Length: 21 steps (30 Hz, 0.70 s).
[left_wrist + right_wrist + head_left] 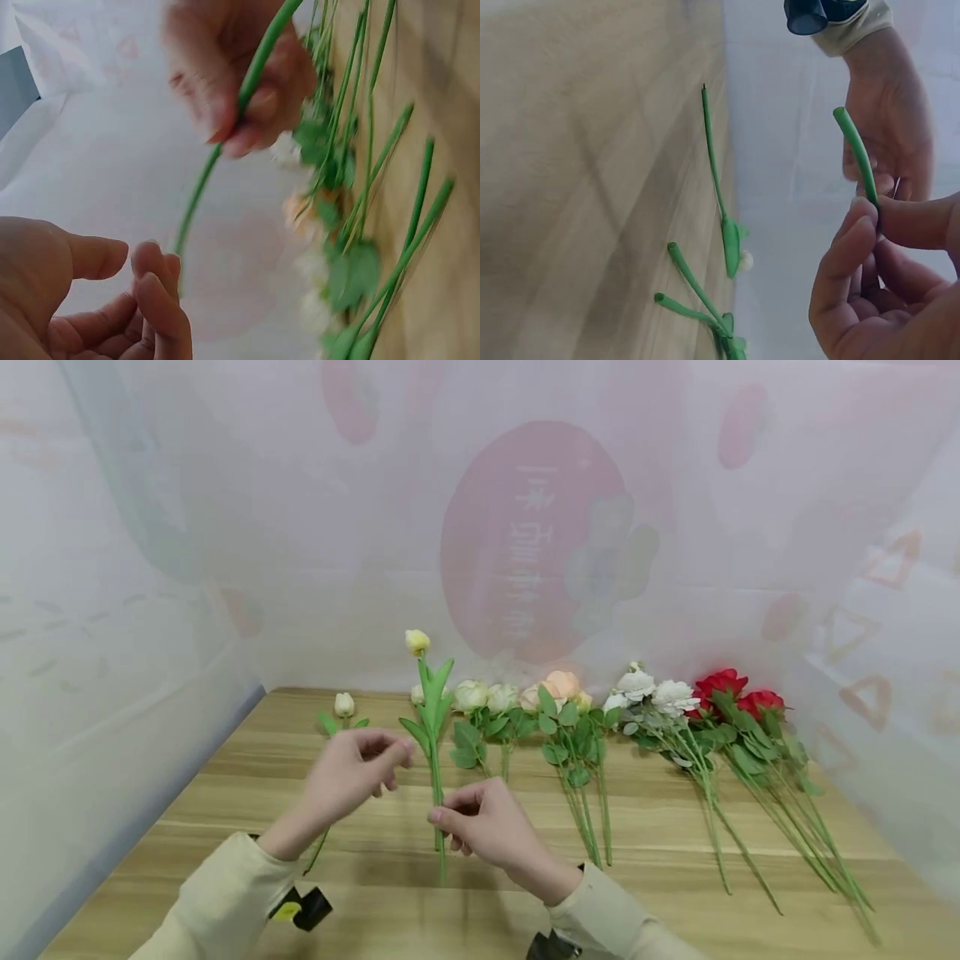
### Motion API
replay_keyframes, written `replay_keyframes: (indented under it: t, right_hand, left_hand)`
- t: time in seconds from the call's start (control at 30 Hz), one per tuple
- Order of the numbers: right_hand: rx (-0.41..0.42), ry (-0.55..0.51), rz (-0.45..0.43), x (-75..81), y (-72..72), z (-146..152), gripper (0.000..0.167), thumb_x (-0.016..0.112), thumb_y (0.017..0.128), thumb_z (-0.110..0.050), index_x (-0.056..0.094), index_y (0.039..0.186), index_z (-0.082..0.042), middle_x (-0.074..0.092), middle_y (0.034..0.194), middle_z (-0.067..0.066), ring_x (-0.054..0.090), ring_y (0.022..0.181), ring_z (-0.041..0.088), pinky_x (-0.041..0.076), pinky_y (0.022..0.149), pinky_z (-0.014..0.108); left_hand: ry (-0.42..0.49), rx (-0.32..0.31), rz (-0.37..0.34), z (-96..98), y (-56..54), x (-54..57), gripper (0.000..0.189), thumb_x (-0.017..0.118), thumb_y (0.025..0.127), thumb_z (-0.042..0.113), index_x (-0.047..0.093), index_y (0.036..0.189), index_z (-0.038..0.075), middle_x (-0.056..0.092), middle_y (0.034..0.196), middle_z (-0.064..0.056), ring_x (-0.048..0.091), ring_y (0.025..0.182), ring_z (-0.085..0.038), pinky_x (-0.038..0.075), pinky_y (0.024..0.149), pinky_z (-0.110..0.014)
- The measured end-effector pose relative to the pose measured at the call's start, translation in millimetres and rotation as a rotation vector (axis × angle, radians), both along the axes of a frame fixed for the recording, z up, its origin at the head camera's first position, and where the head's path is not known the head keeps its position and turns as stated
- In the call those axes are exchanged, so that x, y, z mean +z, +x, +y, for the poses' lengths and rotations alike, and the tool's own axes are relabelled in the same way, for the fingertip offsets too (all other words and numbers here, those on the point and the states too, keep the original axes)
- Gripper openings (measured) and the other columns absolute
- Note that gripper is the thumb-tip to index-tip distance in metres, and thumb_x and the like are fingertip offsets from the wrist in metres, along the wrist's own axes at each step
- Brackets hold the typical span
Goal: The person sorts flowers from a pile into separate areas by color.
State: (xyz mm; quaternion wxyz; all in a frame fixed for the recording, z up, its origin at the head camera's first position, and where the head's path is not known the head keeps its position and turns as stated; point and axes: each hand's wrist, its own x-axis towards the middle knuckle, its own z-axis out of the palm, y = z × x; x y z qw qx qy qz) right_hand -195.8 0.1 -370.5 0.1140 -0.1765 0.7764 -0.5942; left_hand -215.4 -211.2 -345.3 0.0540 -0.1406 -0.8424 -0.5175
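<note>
Upright in front of me stands a yellow tulip [417, 642] with long green leaves. My right hand [495, 828] pinches its green stem [861, 159] low down, between thumb and fingertips; the cut end sticks out past them. Left of the stem, my left hand [354, 777] has its fingers loosely bent, with a gap between thumb and fingers and nothing held. Its fingertips are close to the stem in the left wrist view. A white tulip [344, 704] lies on the table beyond the left hand, partly hidden by it.
On the wooden table [247, 777], a row of flowers lies to the right: cream roses [471, 695], peach roses [562, 683], white flowers [675, 697] and red roses [722, 683], stems toward me. A printed curtain [360, 527] encloses the back and sides.
</note>
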Motion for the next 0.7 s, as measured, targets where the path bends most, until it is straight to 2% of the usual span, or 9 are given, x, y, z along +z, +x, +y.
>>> replay_keyframes:
  t: [0.07,0.17,0.3,0.47,0.53,0.63,0.7]
  right_hand:
    - [-0.028,0.023,-0.017,0.1,-9.2,-5,0.013,0.071,0.092,-0.014,0.075,0.082,-0.006,0.064,0.07,0.01,0.058,0.055,0.017,0.048,0.049,0.029]
    - [-0.063,0.052,-0.04,-3.0,-24.2,-12,0.014,0.071,0.092,-0.011,0.075,0.081,-0.004,0.065,0.071,0.013,0.058,0.054,0.017,0.048,0.048,0.029]
    - [-0.1,0.096,-0.073,-9.0,-41.1,-18,0.015,0.071,0.091,-0.008,0.074,0.081,0.002,0.065,0.07,0.013,0.059,0.054,0.018,0.047,0.048,0.027]
    - [-0.135,0.147,-0.135,-13.0,-55.5,-24,0.016,0.071,0.091,-0.005,0.073,0.082,0.008,0.066,0.071,0.012,0.055,0.052,0.016,0.042,0.046,0.026]
    - [-0.138,0.156,-0.156,-14.1,-59.0,-25,0.017,0.071,0.09,-0.003,0.071,0.077,0.007,0.065,0.069,0.012,0.05,0.047,0.013,0.039,0.044,0.026]
    - [-0.121,0.154,-0.185,-16.5,-62.9,-27,0.033,0.069,0.091,-0.001,0.058,0.059,0.002,0.055,0.056,0.009,0.039,0.041,0.011,0.031,0.042,0.028]
    - [-0.1,0.18,-0.17,-17.8,-64.8,-27,0.043,0.068,0.091,0.0,0.049,0.052,-0.004,0.05,0.051,0.008,0.034,0.039,0.011,0.029,0.041,0.028]
  left_hand:
    - [-0.041,0.065,0.018,-10.0,-1.8,6.1,0.035,0.06,0.099,0.04,0.072,0.102,0.007,0.069,0.088,-0.003,0.064,0.07,-0.027,0.054,0.059,-0.036]
    - [-0.087,0.106,0.019,-21.3,-5.0,10.8,0.044,0.057,0.098,0.048,0.07,0.104,0.006,0.069,0.092,-0.003,0.065,0.071,-0.022,0.054,0.062,-0.035]
    - [-0.132,0.101,-0.001,-27.0,-8.1,11.7,0.046,0.057,0.097,0.05,0.07,0.107,0.006,0.069,0.095,-0.003,0.066,0.072,-0.019,0.054,0.063,-0.035]
    - [-0.179,0.09,-0.01,-29.1,-8.4,10.9,0.042,0.058,0.098,0.046,0.07,0.107,0.007,0.069,0.092,-0.001,0.066,0.073,-0.02,0.054,0.063,-0.037]
    - [-0.189,0.087,-0.014,-30.0,-7.9,11.2,0.042,0.058,0.098,0.046,0.07,0.107,0.007,0.068,0.091,-0.001,0.065,0.073,-0.02,0.053,0.063,-0.037]
    - [-0.199,0.081,-0.022,-31.5,-7.2,12.4,0.042,0.058,0.098,0.046,0.07,0.108,0.007,0.068,0.091,-0.001,0.064,0.072,-0.019,0.053,0.063,-0.035]
    - [-0.201,0.067,-0.028,-32.5,-6.4,13.4,0.043,0.057,0.098,0.047,0.07,0.108,0.006,0.068,0.091,-0.002,0.063,0.071,-0.019,0.053,0.062,-0.035]
